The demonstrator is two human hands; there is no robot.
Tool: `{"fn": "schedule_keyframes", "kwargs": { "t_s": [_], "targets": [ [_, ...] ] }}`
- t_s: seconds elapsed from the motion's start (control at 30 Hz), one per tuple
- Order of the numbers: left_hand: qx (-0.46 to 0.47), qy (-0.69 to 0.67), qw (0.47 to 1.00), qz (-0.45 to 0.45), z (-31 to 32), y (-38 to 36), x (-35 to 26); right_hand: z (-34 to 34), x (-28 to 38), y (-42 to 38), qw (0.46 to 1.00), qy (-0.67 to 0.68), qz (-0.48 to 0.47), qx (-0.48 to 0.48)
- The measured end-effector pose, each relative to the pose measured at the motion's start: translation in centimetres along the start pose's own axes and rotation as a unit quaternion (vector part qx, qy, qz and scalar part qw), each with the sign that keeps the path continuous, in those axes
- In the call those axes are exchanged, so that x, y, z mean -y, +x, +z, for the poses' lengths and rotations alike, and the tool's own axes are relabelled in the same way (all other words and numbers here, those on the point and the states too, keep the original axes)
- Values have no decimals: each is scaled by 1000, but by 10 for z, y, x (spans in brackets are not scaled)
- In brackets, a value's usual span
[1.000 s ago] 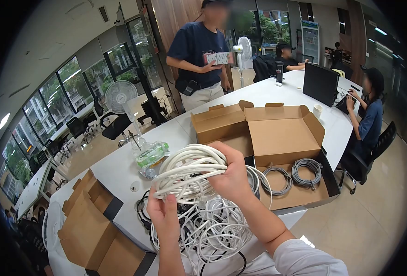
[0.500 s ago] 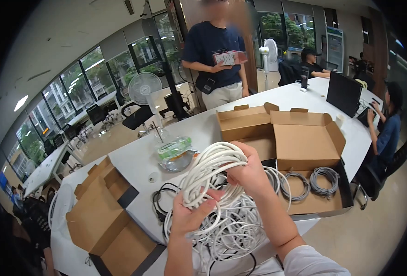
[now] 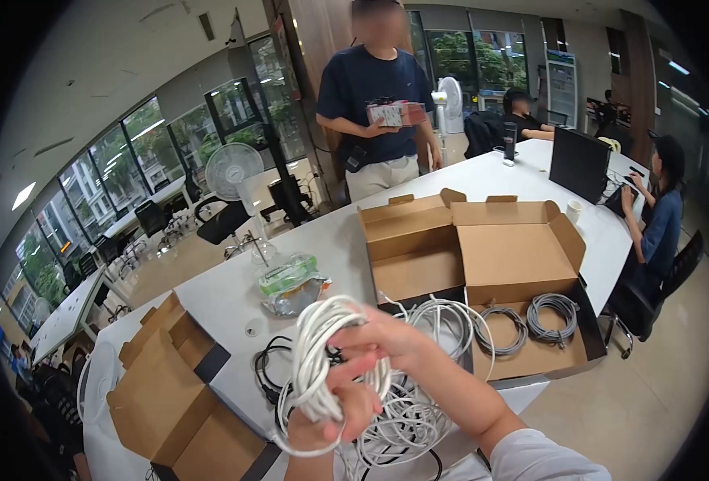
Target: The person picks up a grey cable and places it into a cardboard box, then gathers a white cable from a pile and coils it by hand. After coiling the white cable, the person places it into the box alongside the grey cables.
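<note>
Left hand (image 3: 322, 417) fisted; right hand (image 3: 386, 341) curled, overlapping.

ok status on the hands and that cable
Left hand and right hand both grip white cable coil. Loose white tangle beneath. Open box alongside.

— What sits on the white worktop (image 3: 346, 240) past the middle?

— Two open cardboard boxes side by side: the left box (image 3: 407, 248) shows a bare bottom, the right box (image 3: 523, 272) holds two coiled grey cables (image 3: 531, 317) lying just beside each other.

— And on the near left?

— Another open cardboard box (image 3: 170, 393) at the worktop's edge, black cords (image 3: 268, 370) beside it, and a crumpled plastic bag (image 3: 290, 282) further back.

— Anything else around?

— A standing fan (image 3: 234, 172) by the windows, a black monitor (image 3: 577, 164) at the far end, a paper cup (image 3: 574, 212) near it, and a person in a navy shirt (image 3: 378, 96) standing, holding a small box.
</note>
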State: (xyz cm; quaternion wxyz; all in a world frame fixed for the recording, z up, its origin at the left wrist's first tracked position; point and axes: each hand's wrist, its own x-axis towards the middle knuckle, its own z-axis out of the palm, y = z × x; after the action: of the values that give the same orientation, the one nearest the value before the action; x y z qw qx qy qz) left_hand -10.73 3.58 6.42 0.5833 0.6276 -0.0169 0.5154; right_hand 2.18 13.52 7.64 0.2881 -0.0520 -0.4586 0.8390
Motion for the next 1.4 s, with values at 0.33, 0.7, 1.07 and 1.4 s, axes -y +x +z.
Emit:
{"fn": "schedule_keyframes", "kwargs": {
  "t_s": [0.33, 0.7, 1.07, 1.4],
  "targets": [
    [145, -37, 986, 68, -1, -1, 1, 18, -10, -3, 994, -19, 42, 104],
    [-287, 20, 955, 69, -14, -7, -25, 36, -14, -1, 752, -478, -380, -251],
    [-539, -24, 840, 54, -11, 2, -2, 61, -27, -14, 661, -593, -446, -116],
    [-501, -55, 857, 111, -12, 1, -20, 49, -45, -5, 452, -641, -615, -83]
  ]
}}
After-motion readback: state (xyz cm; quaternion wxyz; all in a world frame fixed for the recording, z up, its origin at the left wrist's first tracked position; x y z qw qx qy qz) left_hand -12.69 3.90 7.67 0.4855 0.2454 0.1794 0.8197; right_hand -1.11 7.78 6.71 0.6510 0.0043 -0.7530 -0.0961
